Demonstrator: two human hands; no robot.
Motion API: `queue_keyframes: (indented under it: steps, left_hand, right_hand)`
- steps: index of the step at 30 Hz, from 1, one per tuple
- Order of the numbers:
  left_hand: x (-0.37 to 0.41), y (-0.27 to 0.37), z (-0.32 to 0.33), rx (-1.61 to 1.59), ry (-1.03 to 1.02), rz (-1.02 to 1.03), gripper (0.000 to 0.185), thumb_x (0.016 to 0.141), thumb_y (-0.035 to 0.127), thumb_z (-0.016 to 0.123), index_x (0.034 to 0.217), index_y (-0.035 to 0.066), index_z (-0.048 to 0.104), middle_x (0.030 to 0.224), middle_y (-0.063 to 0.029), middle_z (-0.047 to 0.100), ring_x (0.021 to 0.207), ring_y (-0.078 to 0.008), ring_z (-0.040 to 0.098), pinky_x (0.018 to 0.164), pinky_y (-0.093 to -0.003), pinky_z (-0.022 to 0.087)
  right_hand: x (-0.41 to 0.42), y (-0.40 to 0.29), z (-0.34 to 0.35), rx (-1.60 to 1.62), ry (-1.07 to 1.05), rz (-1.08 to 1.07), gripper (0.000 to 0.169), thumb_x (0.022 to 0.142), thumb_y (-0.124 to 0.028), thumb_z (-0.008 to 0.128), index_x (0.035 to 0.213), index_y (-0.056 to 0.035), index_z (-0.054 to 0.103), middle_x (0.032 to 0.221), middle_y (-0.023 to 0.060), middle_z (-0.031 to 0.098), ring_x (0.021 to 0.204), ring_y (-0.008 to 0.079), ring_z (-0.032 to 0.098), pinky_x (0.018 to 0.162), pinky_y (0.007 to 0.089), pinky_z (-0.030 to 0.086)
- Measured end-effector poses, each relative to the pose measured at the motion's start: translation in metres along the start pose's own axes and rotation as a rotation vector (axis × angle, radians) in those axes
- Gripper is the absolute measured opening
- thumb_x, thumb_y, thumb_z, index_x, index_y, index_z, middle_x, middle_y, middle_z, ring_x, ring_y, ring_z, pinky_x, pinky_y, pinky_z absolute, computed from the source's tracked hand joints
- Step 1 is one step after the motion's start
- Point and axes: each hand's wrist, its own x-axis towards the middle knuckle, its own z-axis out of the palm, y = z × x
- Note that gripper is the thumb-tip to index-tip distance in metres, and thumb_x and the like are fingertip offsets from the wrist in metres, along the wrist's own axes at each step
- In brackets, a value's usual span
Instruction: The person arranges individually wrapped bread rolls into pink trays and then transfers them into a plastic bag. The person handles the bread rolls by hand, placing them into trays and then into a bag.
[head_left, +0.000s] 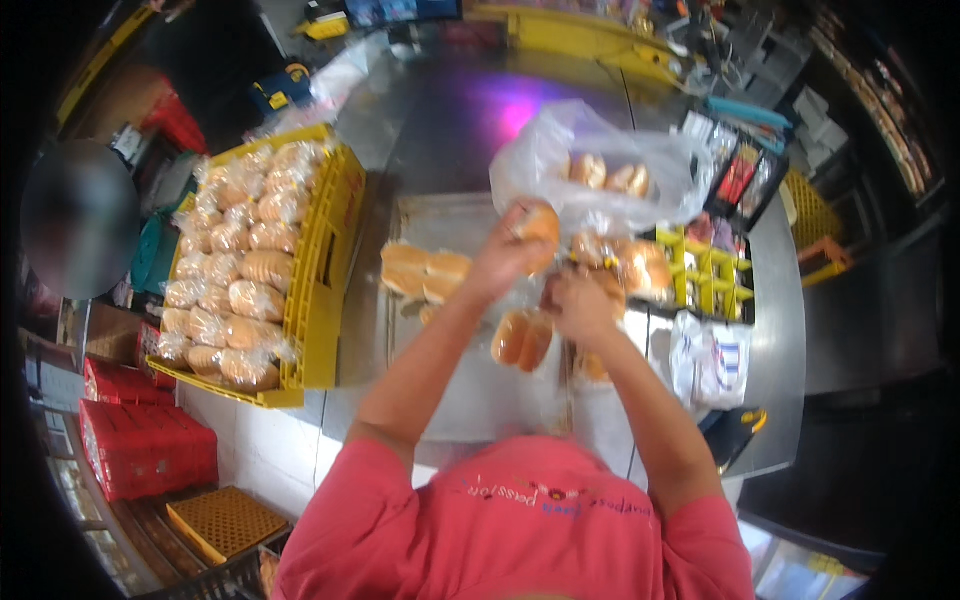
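Note:
My left hand (506, 251) grips a bread roll (538, 225) at the near edge of a large clear plastic bag (555, 150) that has several rolls inside. To its right, my right hand (581, 304) is at a group of rolls, some wrapped in clear film; its fingers are blurred, so I cannot tell whether they hold anything. A pair of joined rolls (523, 341) lies on the metal tray (450, 375) just below my hands. More joined rolls (426, 271) rest at the tray's left side. Bagged rolls (649, 268) lie to the right.
A yellow crate (319, 262) full of bagged bread stands on the left. On the right are a yellow divided box (705, 274), a white plastic bag (712, 364) and a black rack of packets (742, 176). Red crates (146, 450) sit at lower left, and a person (81, 217) is at far left.

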Motion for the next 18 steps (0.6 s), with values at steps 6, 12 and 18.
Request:
queue_keyframes:
  steps: [6,12,18]
  left_hand:
    - [-0.03,-0.03,0.018,0.478,-0.15,-0.001,0.042,0.081,0.007,0.069,0.115,0.011,0.046,0.106,-0.0062,0.057,0.102,-0.0178,0.058,0.09,-0.0339,0.047]
    - [-0.087,-0.001,0.019,0.822,-0.305,-0.1,0.045,0.079,0.008,0.069,0.118,0.01,0.046,0.109,-0.0098,0.058,0.106,-0.019,0.058,0.088,-0.0343,0.046]
    - [-0.126,0.008,0.024,0.362,-0.281,-0.194,0.049,0.082,0.006,0.067,0.125,0.008,0.044,0.124,-0.0091,0.051,0.116,-0.0183,0.053,0.095,-0.0339,0.045]
  right_hand:
    - [-0.044,-0.046,-0.027,0.209,-0.141,0.069,0.019,0.085,-0.029,0.065,0.092,-0.0118,0.068,0.08,0.0149,0.069,0.072,0.0344,0.067,0.066,0.0448,0.052]
    - [-0.077,-0.071,-0.027,0.094,-0.257,0.031,0.015,0.086,-0.023,0.064,0.094,-0.0112,0.069,0.09,0.0128,0.069,0.078,0.0359,0.067,0.069,0.0462,0.052]
    - [-0.091,-0.065,-0.022,0.401,0.061,-0.071,0.017,0.081,-0.013,0.07,0.098,-0.0109,0.071,0.102,0.0155,0.062,0.092,0.0345,0.063,0.076,0.0452,0.051]
